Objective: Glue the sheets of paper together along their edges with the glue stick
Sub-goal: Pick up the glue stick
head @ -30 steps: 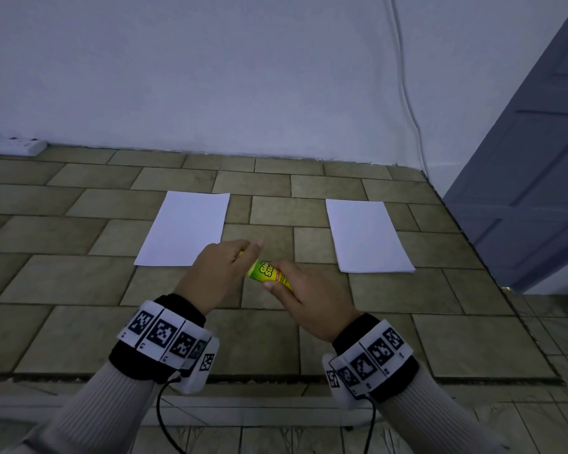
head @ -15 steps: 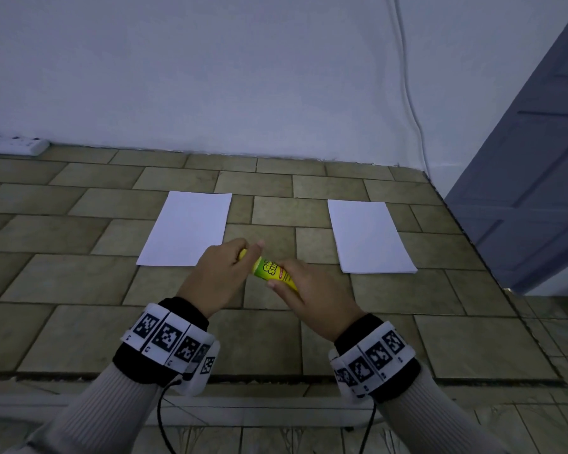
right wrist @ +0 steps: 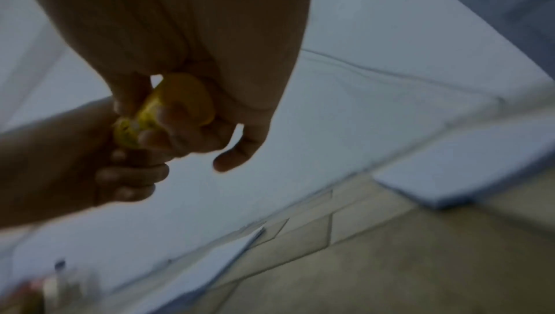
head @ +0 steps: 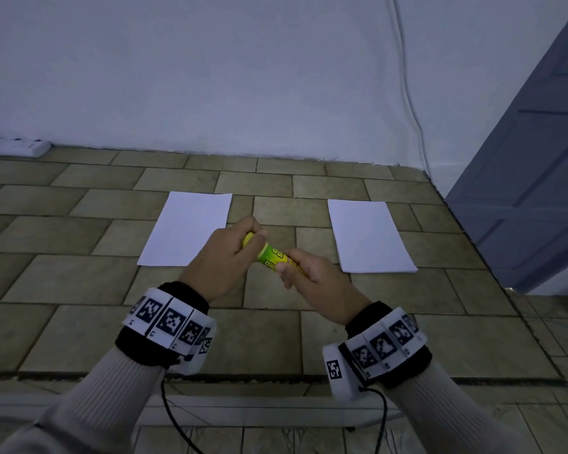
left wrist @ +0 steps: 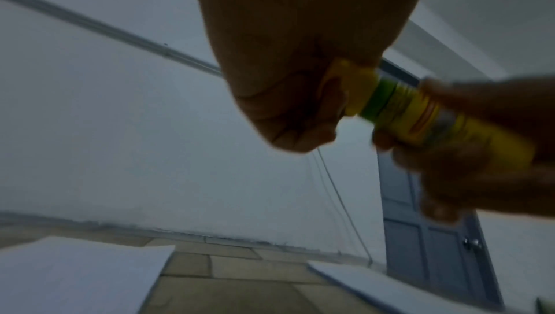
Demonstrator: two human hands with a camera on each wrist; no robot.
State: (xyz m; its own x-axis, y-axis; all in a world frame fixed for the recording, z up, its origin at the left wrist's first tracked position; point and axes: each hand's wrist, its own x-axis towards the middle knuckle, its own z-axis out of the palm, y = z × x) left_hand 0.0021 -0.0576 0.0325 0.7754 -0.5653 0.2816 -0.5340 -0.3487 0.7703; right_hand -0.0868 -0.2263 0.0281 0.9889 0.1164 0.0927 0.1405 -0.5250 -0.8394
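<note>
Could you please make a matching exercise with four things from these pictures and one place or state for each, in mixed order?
Things:
1. glue stick
2. left hand
3. left sheet
4. right sheet

Places or states:
A. lies flat on the floor, nearest the door
B. held in the air between both hands
C. grips the yellow cap
D. lies flat on the floor, partly hidden by a hand

Pairs: 1-B, 2-C, 3-D, 4-A

Both hands meet on the glue stick (head: 274, 255) above the tiled floor (head: 79, 283) — the left hand (head: 225, 257) curled round its yellow cap end, the right hand (head: 312, 276) gripping the green-and-yellow body. One sheet of paper (head: 187, 229) lies just beyond and left of the grip, another sheet (head: 369, 235) off to its right — well apart from each other.
</note>
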